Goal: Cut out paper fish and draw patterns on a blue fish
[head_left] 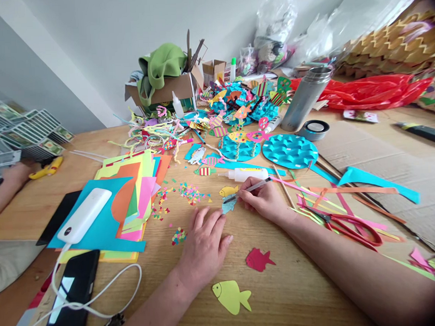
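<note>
My right hand is closed around a dark pen, its tip on a light blue paper fish marked with scale lines. My left hand lies flat on the table with its fingers spread, the fingertips beside the blue fish. A yellow-orange paper fish is just beyond the blue one. Nearer to me are a red paper fish and a pale yellow paper fish. Small confetti pieces are scattered left of the blue fish.
Coloured paper sheets carry a white power bank; a phone lies nearer. Red-handled scissors, paper strips and a steel bottle are right. A glue bottle lies ahead. Another person's hand is at far left.
</note>
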Demonstrator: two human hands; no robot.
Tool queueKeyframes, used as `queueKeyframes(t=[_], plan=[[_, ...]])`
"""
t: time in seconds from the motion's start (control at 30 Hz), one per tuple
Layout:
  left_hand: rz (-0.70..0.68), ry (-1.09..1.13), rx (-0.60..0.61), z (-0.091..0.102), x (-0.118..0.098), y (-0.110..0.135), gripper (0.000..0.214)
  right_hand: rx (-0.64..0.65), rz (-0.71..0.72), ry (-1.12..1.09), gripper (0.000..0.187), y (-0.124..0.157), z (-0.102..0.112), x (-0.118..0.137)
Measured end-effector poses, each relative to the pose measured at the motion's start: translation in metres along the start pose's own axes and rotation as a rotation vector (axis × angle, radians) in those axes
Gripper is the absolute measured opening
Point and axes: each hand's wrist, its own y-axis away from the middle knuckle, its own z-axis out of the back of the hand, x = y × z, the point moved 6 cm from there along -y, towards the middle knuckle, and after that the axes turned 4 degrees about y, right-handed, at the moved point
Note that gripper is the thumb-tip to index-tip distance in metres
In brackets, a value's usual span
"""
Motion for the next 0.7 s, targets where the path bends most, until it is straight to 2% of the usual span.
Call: queueKeyframes(t=[0.7], plan=[[0.004,0.005,-0.004,0.0000,0.0006,0.0012,0.034,-0.007,0.011,0.006,0.014,-0.0001,0.0002,0.0006]])
